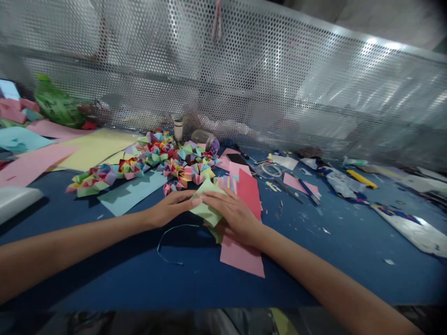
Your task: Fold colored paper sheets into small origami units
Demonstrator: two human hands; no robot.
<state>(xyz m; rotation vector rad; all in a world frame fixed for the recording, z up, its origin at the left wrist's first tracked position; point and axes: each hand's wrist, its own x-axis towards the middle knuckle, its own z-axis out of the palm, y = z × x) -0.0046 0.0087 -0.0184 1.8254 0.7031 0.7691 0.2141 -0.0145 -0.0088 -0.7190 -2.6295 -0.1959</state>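
Blue table [296, 279], folded paper flowers [157, 151] left of centre, yellow sheet [99, 146] at left, pink paper [242, 256] lower centre, yellow cutter [362, 178] at right.

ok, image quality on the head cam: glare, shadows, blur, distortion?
Head view: bright glare along the perforated metal screen's top edge at right; soft shadow beneath the left forearm on the blue tabletop; hands slightly soft, small scraps hard to resolve; table edge bows and forearms look stretched, wide-angle style; top-right corner darkened.
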